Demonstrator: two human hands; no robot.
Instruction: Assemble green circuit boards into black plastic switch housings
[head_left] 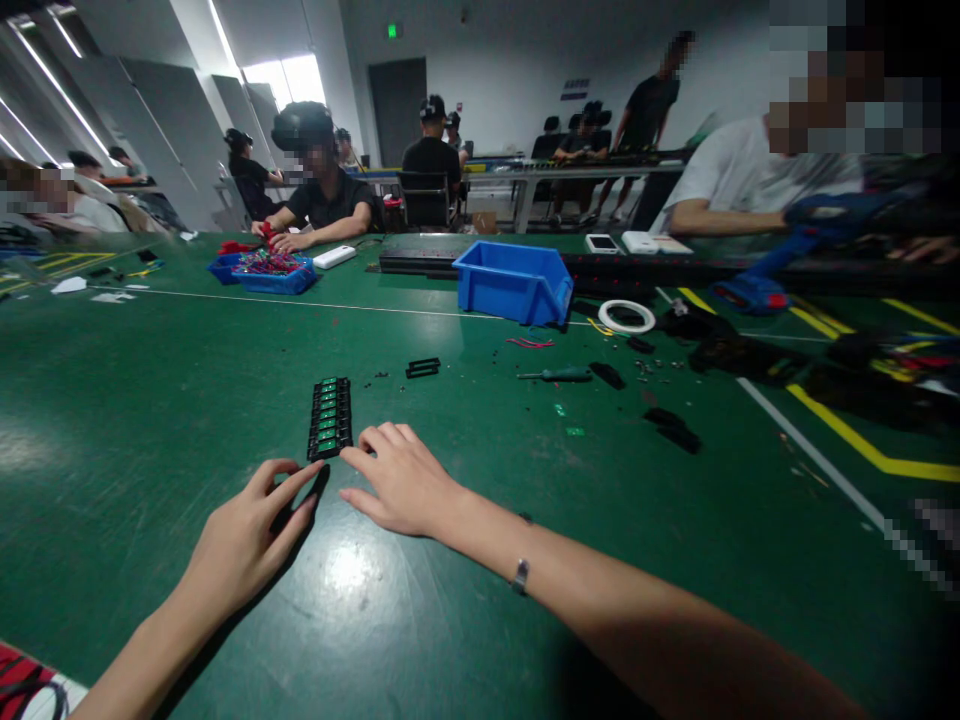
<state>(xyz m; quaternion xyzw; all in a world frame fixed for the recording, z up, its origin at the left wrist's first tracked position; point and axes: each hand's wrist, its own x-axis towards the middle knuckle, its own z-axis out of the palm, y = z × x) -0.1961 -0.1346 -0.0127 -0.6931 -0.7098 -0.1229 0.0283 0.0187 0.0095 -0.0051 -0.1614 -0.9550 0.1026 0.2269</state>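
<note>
Green table [427,640]: our L hand [244,530] & R hand [409,482], fingers parted, pinching nothing, flanked near end of black strip [329,418], prob. to steady it; fingertip contact unclear.

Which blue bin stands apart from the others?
The larger blue bin, beside the white ring; the other two blue bins sit together farther left.

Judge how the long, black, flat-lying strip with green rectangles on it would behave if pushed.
The strip would probably slide rather than tip or roll, since it lies flat. Its straight outline suggests it is fairly stiff. The glossy green tabletop may give little grip, so a light push might skew it.
</note>
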